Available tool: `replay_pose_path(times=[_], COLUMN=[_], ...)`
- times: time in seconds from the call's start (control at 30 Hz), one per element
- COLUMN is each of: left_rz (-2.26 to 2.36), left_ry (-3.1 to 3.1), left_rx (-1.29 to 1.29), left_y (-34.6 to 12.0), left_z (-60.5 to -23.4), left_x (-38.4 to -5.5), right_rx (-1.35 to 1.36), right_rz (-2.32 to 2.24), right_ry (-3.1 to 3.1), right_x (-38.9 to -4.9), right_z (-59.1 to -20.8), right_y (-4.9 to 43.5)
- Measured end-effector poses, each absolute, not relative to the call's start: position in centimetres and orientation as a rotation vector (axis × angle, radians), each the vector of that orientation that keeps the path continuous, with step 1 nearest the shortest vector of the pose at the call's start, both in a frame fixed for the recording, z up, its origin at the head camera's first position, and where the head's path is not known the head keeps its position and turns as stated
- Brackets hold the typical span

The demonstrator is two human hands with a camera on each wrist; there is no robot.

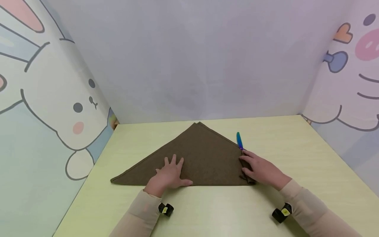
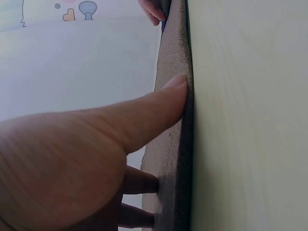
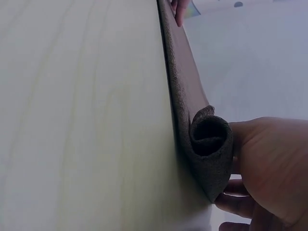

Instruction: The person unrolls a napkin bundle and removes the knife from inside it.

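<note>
A brown cloth lies folded as a long triangle, its peak at the back and its straight edge at the front. My left hand rests on its left part with fingers spread; the thumb lies along the front edge in the left wrist view. At the right corner, the cloth is turned into a small roll. My right hand holds this roll from the right, fingers bent around its outer side. A slim, shiny blue-purple utensil sticks out of the roll's far end; its other end is hidden.
Everything lies on a pale wood-grain table. A plain light backdrop stands behind it. Cartoon-printed panels flank the table, with a rabbit on the left and a pink-snouted figure on the right.
</note>
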State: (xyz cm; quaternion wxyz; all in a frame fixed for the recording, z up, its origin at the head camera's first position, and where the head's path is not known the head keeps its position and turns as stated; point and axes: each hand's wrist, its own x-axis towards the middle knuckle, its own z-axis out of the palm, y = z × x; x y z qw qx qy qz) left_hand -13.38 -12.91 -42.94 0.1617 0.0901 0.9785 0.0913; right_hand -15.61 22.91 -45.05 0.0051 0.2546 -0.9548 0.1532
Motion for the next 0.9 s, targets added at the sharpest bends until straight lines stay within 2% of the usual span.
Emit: replay_pose_path(times=[0.3, 0.9], left_rz=[0.226, 0.247], left_ry=[2.794, 2.79], left_rx=[0.254, 0.258], left_y=[-12.86, -12.99], left_z=[-42.67, -42.79], left_x=[-13.54, -13.34], right_rx=[0.728, 0.502], right_rz=[0.479, 0.756], right_ry=[-2.925, -3.046], right_x=[-15.7, -15.84], right_z=[-44.82, -44.72], right_y=[23.26, 23.37])
